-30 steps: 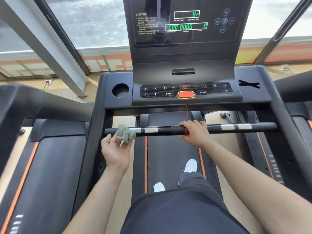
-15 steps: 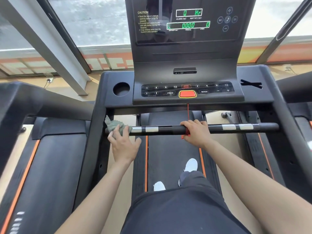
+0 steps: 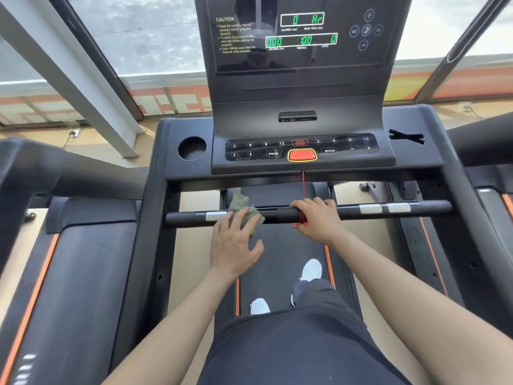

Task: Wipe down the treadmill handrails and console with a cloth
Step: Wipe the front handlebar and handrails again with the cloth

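Near the centre of the frame the left hand [image 3: 236, 243] lay flat, fingers straight and spread, pressing a crumpled grey-green cloth [image 3: 244, 209] against the black handrail [image 3: 188, 219] that ran across the treadmill. The hand was not clenched round the cloth. The cloth was draped over the top of the handrail, one corner sticking up behind it and another hanging down in front beside the fingers. It sat just right of a silver band [image 3: 215, 216] on the rail. Right of the cloth, and apart from it, the right hand [image 3: 319, 218] was grasping the handrail with its fingers curled over the top. A thin red cord [image 3: 303, 184] dropped from under the console [image 3: 302, 165] to the rail at the inner edge of that hand. On the console, above the middle of the frame, sat a red button [image 3: 302, 155] ringed in yellow, with a round cup holder [image 3: 192, 148] to its left. The screen [image 3: 301, 40] at the top showed green digits. Below the rail, two white shoes [image 3: 312, 269] stood on the dark belt [image 3: 280, 245].
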A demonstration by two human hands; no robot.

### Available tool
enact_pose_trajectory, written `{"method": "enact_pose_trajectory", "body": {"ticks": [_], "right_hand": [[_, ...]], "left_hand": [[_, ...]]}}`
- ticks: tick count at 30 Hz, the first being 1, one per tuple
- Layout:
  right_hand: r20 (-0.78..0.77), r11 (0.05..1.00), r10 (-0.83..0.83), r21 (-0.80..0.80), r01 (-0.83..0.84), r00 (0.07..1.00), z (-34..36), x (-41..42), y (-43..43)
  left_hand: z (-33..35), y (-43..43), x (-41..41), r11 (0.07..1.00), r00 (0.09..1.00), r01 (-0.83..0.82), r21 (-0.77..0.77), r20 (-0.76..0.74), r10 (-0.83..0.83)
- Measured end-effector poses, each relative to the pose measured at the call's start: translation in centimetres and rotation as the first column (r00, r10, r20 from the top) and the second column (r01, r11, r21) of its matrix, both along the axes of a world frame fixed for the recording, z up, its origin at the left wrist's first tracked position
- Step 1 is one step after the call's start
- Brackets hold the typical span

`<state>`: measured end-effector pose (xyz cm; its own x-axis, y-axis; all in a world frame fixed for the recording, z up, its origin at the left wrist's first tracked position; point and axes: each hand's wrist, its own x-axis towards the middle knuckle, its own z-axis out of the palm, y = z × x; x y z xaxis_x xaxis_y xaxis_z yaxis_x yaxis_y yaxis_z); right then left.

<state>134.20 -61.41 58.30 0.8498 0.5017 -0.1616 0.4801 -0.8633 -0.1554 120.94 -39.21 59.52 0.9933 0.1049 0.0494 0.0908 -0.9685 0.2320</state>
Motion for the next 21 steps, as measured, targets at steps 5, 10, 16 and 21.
{"method": "enact_pose_trajectory", "body": {"ticks": [5,10,16,21], "right_hand": [[0.014,1.0,0.021,0.012,-0.021,1.0,-0.1,0.0,-0.3],[0.047,0.999,0.006,0.04,-0.008,0.999,-0.5,-0.4,-0.4],[0.087,0.997,0.006,0.073,-0.013,0.996,-0.7,-0.5,-0.5],[0.123,0.993,-0.016,0.117,0.001,0.992,-0.6,-0.9,-0.6]], "left_hand": [[0.1,3.2,0.1,0.994,0.994,-0.11,0.007,0.02,0.109],[0.2,0.6,1.2,1.0,1.0,-0.018,-0.021,0.019,0.019],[0.5,-5.5,3.7,0.983,0.989,0.146,-0.11,0.01,-0.146],[0.4,-6.0,5.2,0.942,0.959,0.268,-0.2,0.145,-0.242]]}}
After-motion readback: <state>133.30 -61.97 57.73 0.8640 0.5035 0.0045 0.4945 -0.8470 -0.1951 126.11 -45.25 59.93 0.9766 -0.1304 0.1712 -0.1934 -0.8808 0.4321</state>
